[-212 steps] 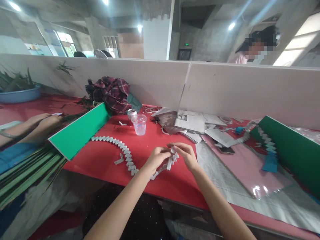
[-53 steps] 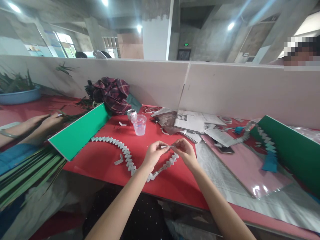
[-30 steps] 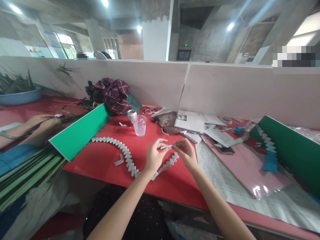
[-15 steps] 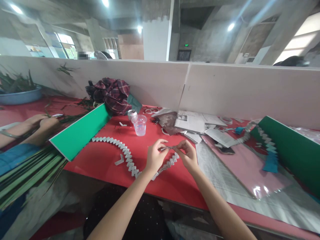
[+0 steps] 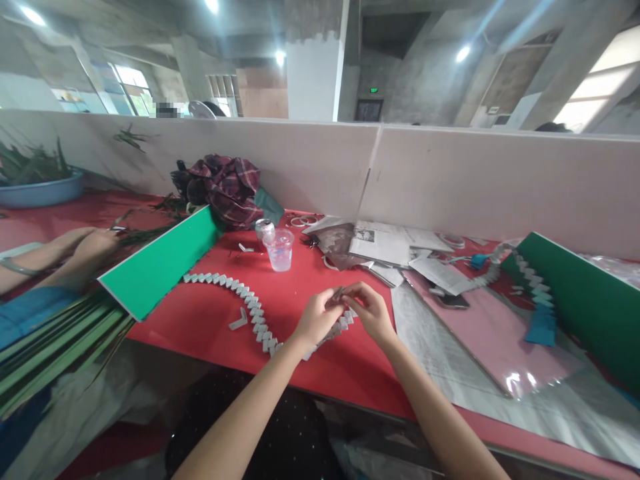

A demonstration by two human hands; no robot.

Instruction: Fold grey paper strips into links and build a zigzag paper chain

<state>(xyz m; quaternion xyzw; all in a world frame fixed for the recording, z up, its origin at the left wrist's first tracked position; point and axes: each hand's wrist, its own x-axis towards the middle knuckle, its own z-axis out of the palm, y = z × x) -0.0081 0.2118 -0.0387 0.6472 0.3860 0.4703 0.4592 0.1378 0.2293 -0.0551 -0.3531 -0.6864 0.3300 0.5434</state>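
Both left hand and right hand have drawn together over the thin strip, previously stretched between them: likely a fold underway. Both pinch it, mostly hidden; folded chain lies on red table.

Left hand, right hand: fingers bent, pinching, fingertips close together. Forearms: bare, angled inward across table's near edge.
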